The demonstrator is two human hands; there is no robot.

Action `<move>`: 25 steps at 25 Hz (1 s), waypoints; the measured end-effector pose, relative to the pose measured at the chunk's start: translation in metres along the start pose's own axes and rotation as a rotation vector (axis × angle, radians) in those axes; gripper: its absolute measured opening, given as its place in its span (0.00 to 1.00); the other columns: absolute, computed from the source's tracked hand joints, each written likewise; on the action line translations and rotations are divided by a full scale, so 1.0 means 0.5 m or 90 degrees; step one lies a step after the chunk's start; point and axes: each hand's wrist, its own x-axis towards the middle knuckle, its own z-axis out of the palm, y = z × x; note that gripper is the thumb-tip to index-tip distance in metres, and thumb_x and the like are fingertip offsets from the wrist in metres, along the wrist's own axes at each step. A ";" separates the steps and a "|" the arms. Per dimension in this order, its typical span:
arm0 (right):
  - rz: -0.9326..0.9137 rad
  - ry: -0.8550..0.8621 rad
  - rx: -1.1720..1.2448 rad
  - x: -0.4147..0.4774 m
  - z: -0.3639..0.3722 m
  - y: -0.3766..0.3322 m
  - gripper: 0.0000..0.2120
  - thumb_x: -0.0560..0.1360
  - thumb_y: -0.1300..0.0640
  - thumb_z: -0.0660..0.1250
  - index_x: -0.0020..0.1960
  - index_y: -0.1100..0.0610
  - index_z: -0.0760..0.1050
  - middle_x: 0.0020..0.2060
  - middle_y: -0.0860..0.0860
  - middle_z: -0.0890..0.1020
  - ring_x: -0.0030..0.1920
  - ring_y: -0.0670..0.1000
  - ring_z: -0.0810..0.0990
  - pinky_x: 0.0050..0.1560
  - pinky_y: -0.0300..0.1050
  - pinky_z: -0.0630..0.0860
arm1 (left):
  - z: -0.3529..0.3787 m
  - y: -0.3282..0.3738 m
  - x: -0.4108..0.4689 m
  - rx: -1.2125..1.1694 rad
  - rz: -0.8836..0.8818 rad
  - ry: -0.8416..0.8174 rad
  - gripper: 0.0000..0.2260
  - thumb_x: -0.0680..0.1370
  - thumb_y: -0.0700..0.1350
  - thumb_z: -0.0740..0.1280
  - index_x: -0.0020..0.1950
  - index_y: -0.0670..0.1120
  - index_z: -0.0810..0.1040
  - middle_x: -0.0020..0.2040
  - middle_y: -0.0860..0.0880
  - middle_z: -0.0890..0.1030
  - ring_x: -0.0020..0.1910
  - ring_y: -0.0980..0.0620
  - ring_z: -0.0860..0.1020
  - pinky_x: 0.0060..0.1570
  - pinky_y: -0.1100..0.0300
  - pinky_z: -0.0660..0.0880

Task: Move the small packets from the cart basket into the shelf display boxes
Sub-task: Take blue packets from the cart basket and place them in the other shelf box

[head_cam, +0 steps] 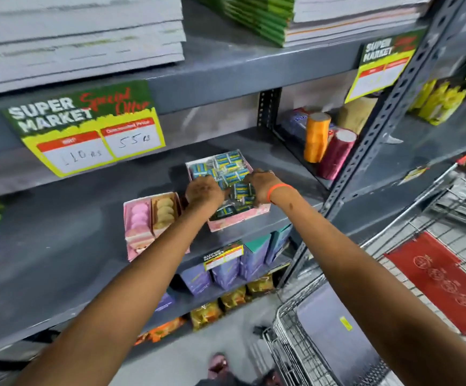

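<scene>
centrally, pink display box point(237, 218) on grey shelf point(59, 232), heaped with small blue packets point(227, 162). just left of box, second pink box point(142, 224) of round items; right of it, orange spool point(315, 136) and maroon spool point(336, 154). both hands inside box among packets: left hand point(204, 190) and right hand point(261, 181) curled over packets, grip unclear. above-left of box, sign point(87, 126) reading "super market", "110 rs", "55 rs". lower right of box, wire cart point(323, 344).
</scene>
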 end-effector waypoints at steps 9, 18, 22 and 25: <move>-0.048 -0.013 0.061 -0.003 0.000 0.011 0.31 0.76 0.55 0.69 0.76 0.57 0.62 0.74 0.57 0.66 0.74 0.57 0.64 0.74 0.46 0.61 | 0.026 0.001 0.033 0.100 0.003 -0.023 0.22 0.78 0.49 0.67 0.67 0.39 0.70 0.67 0.40 0.73 0.66 0.44 0.73 0.58 0.53 0.77; -0.027 -0.016 0.074 -0.005 0.006 0.005 0.29 0.75 0.56 0.70 0.74 0.54 0.66 0.73 0.57 0.67 0.73 0.58 0.66 0.74 0.47 0.62 | 0.017 -0.001 0.039 0.125 0.017 -0.035 0.20 0.77 0.50 0.69 0.65 0.40 0.73 0.65 0.42 0.76 0.64 0.44 0.75 0.57 0.54 0.78; 0.012 0.007 0.126 -0.002 0.011 -0.003 0.25 0.74 0.60 0.71 0.70 0.55 0.72 0.71 0.57 0.70 0.70 0.58 0.70 0.73 0.47 0.65 | 0.020 -0.004 0.030 0.112 0.032 -0.024 0.22 0.76 0.53 0.70 0.63 0.41 0.75 0.63 0.42 0.78 0.61 0.44 0.77 0.55 0.54 0.78; 0.024 0.010 0.131 -0.010 0.009 -0.009 0.24 0.74 0.59 0.71 0.70 0.56 0.72 0.70 0.56 0.72 0.69 0.58 0.72 0.72 0.48 0.66 | 0.010 -0.003 0.008 0.089 0.045 -0.006 0.21 0.77 0.53 0.68 0.64 0.42 0.73 0.64 0.41 0.75 0.61 0.44 0.77 0.54 0.53 0.78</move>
